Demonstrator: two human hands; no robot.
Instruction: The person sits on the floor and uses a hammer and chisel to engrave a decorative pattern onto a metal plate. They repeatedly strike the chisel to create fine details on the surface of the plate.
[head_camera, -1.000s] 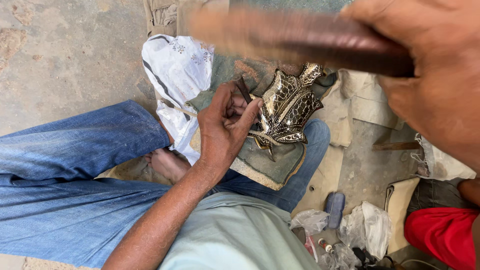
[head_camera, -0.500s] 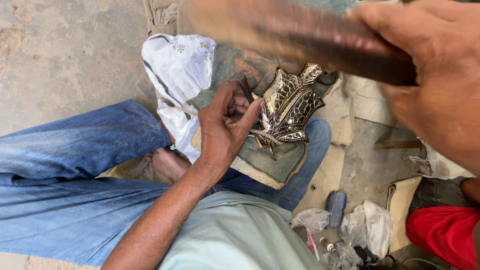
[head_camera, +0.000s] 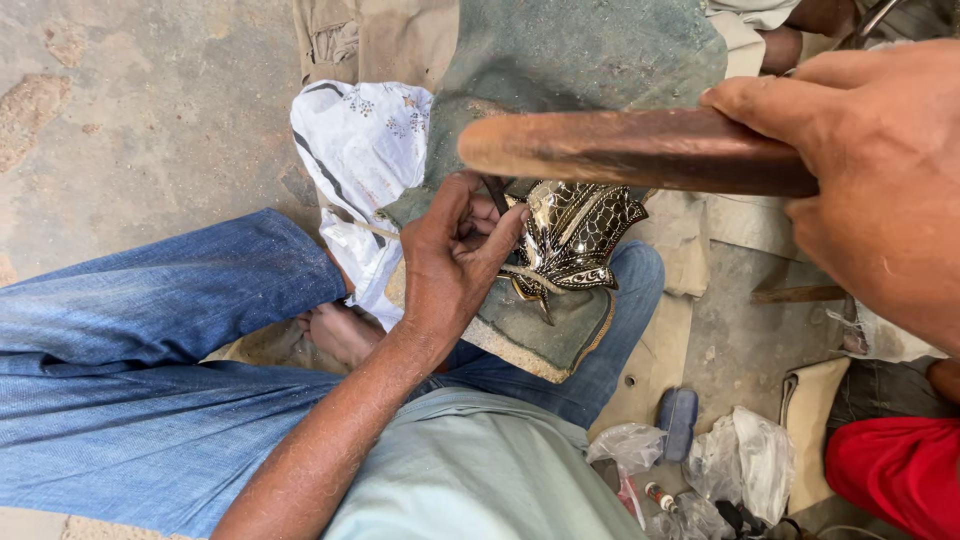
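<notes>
I hold a thin dark punch tool (head_camera: 497, 192) pinched in the fingers of my left hand (head_camera: 452, 262), its tip set against the upper left edge of the ornate metal piece (head_camera: 572, 238). The piece, dark with bright brass-coloured scrollwork and a scale pattern, lies on a worn grey-green cloth pad (head_camera: 540, 335) resting across my knee, just beside the left hand and touching its fingertips. My right hand (head_camera: 880, 180) is closed tightly around the wooden mallet handle (head_camera: 640, 152), which is raised above the piece, apart from it and from the punch.

Judgement on progress: the pattern covers most of the visible face, so the decoration appears well advanced; work is in hand at the upper left border. How much of the hidden part under my fingers is unfinished, I cannot tell.

Surroundings: a white patterned cloth (head_camera: 362, 165) lies beyond my blue-jeaned leg (head_camera: 170, 300) on the concrete floor (head_camera: 130, 120). Crumpled plastic bags (head_camera: 740, 460) and a small blue block (head_camera: 678, 422) lie by my right side; red fabric (head_camera: 895, 475) shows at the lower right corner.
</notes>
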